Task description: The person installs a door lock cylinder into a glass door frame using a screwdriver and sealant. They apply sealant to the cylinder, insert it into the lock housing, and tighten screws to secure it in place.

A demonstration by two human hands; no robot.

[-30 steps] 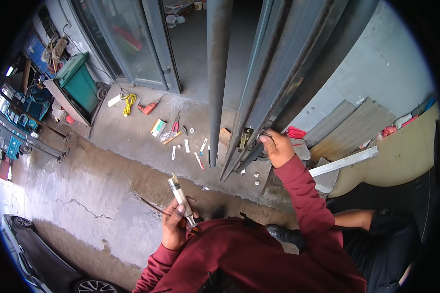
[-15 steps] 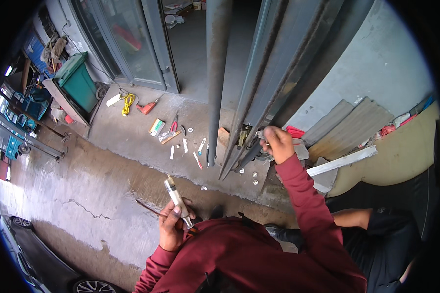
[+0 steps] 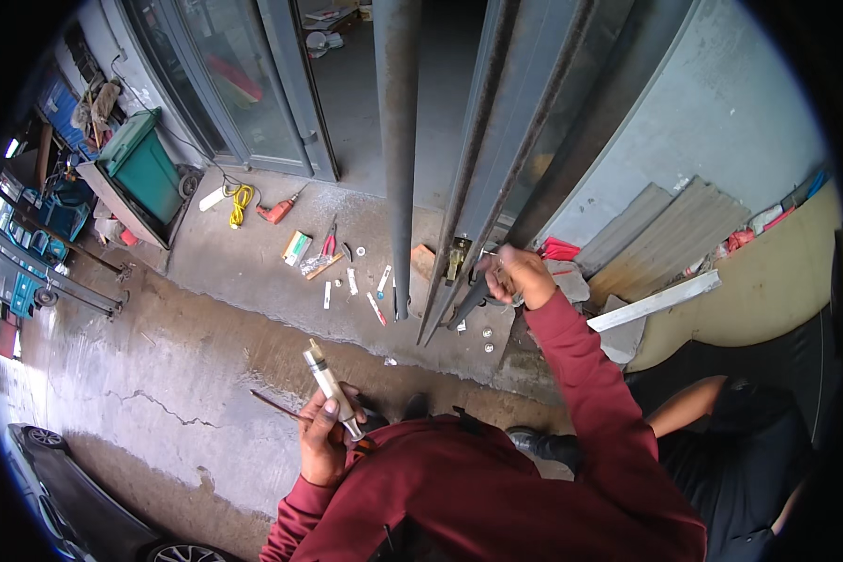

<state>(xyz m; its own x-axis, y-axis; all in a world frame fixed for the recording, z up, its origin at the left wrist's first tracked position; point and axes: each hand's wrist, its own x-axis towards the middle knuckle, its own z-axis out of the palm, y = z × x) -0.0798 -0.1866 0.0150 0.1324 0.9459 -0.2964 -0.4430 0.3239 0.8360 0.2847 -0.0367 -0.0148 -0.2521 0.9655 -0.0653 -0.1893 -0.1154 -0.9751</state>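
Note:
My left hand (image 3: pixel 323 436) grips a large syringe-like tube (image 3: pixel 331 382) with pale contents, along with a thin dark rod (image 3: pixel 273 404) that juts out leftward, perhaps a screwdriver. My right hand (image 3: pixel 520 276), slightly blurred, has curled fingers beside a brass-coloured lock mechanism (image 3: pixel 457 259) in the grey metal door frame (image 3: pixel 496 140); what it holds is too small to make out. A grey vertical pipe (image 3: pixel 395 169) stands left of that frame. On the concrete step below lie pliers (image 3: pixel 330 242), a cardboard-backed pack (image 3: pixel 296 247), several small parts and a red drill (image 3: pixel 274 211).
A yellow cable (image 3: pixel 241 203) and green bin (image 3: pixel 143 159) are at left, a dark car (image 3: pixel 84 496) at lower left. Grey boards (image 3: pixel 665 239), a white plank (image 3: pixel 653 301) and a curved beige panel (image 3: pixel 768 300) are at right. Another person's bare limb and black clothing (image 3: pixel 731 478) show lower right.
My right hand has pulled slightly away from the upper edge of the door fitting, its fingers now curled lower. My left hand has shifted a little leftward with the tube.

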